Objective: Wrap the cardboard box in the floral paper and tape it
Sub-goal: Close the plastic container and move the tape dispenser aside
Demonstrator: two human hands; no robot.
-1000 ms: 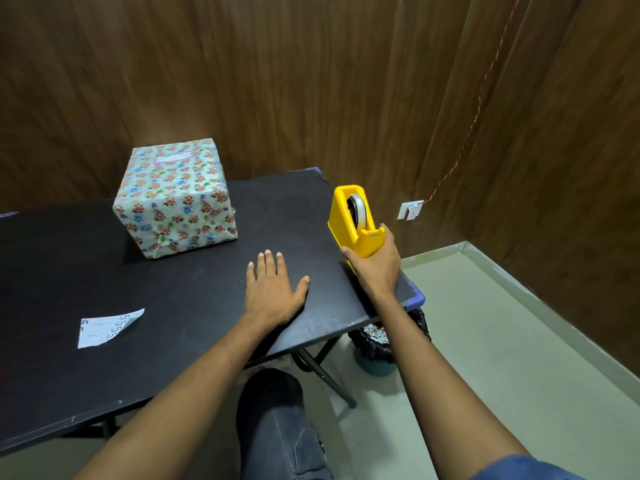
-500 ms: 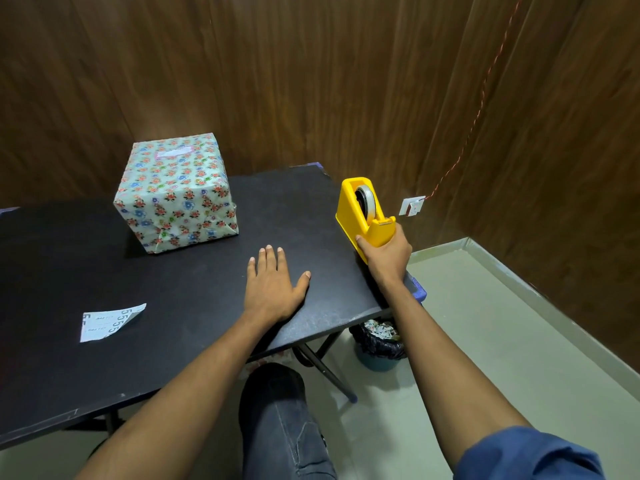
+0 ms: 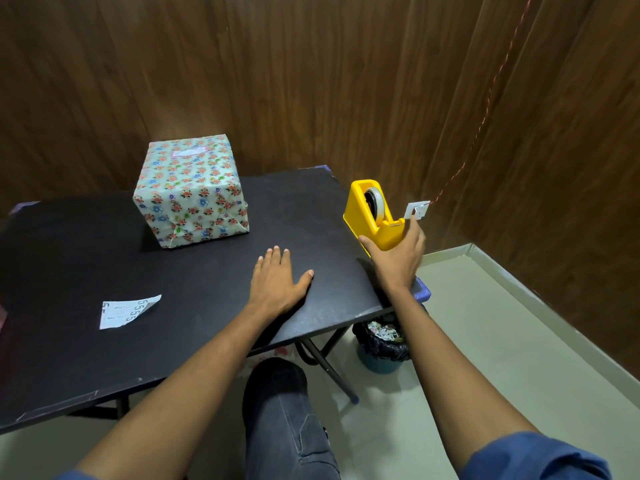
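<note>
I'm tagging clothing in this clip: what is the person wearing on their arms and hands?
Both hands, the left hand and the right hand, are bare, with no gloves, rings or watch visible. Forearms are uncovered; blue sleeves show only near the picture's bottom edge.

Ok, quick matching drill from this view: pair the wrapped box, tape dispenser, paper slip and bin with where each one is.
Things:
1. wrapped box
2. tape dispenser
3. paper slip
4. bin

Places:
A. on the floor under the table's right corner
B. held by the right hand at the table's right edge
C. far side of the table, standing alone
D. flat on the table, left of the left hand

Pairs: 1-C, 2-B, 3-D, 4-A
</note>
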